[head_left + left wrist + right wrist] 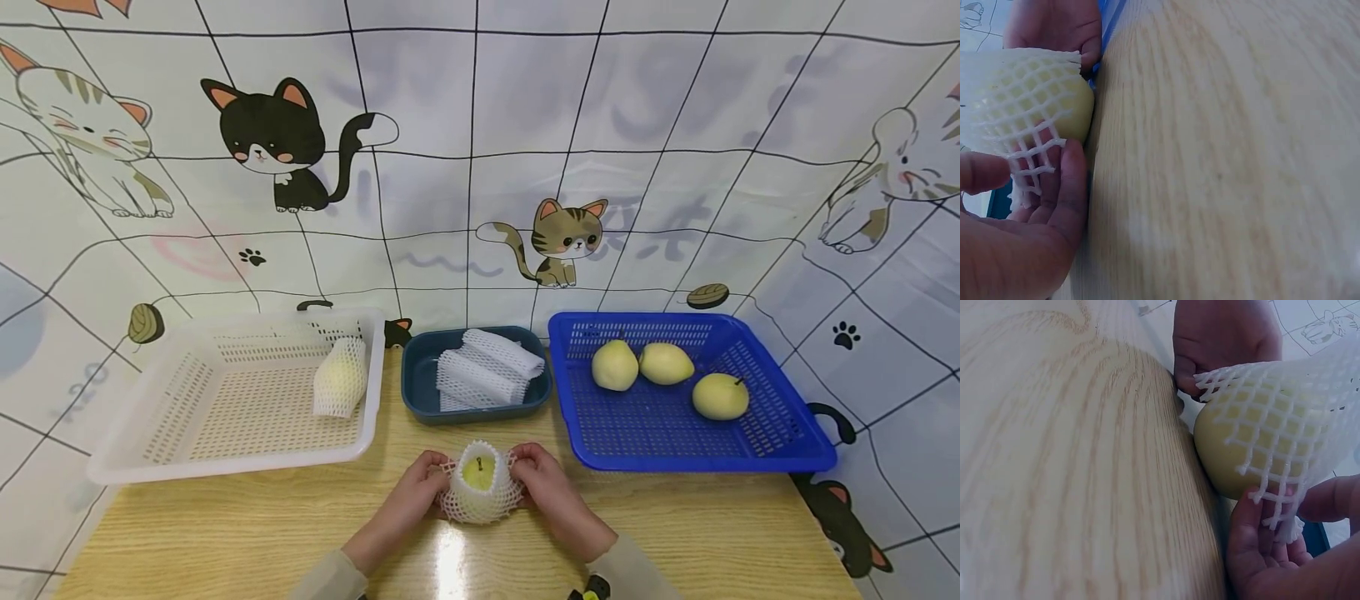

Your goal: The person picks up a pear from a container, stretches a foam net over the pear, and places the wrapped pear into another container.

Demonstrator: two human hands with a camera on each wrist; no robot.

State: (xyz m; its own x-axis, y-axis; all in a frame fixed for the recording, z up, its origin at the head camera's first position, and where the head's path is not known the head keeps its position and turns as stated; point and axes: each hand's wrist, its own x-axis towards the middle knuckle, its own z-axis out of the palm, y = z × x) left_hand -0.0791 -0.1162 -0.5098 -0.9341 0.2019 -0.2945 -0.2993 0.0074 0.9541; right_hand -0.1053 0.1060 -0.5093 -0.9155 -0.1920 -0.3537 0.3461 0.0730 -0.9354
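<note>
A pale yellow pear point(478, 472) stands on the table, stem up, inside a white foam net sleeve point(480, 508). Stretched outward at both sides, the net leaves the pear's top showing through its upper opening. My left hand point(422, 485) pinches the net's left edge between thumb and fingers. On the other side my right hand point(545, 482) pinches the right edge. In the left wrist view the lower part of the pear point(1082, 112) is bare below the net's rim. The right wrist view shows the same loose lower edge of the net point(1260, 469) over my fingers.
At the left, a white basket point(247, 462) contains one netted pear point(341, 379). Behind my hands, a dark teal tray point(420, 408) has several folded foam nets point(480, 379). A blue basket point(637, 458) at the right holds three bare pears point(615, 365). Cat-patterned cloth point(435, 208) hangs behind.
</note>
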